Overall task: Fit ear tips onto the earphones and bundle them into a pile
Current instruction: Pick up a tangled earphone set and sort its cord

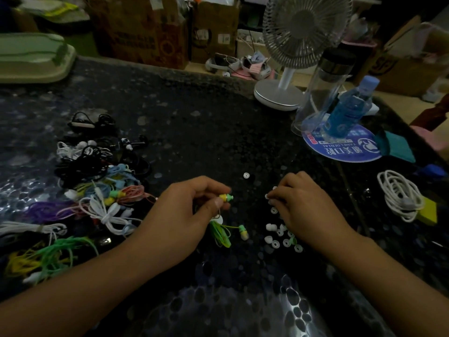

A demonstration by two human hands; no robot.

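Head view: the left hand (194, 205) pinches a yellow-green earbud (226, 197) at its fingertips, its green cord (220, 233) and second earbud (243, 232) lying just below the grip. The right hand (300, 205), fingers curled, pinches a white ear tip (267, 196) above the scattered loose ear tips (279, 237). The earphone pile (97, 181) crowds the left of the dark surface (194, 122); a fan (291, 57) and bottles (340, 105) stand far right.

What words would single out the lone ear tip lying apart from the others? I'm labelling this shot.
Start at the right hand on the dark table. Just beyond the gap between that hand and the left hand lies the lone ear tip, a small white ring. Unlike the cluster of ear tips beside the right wrist, it sits by itself.
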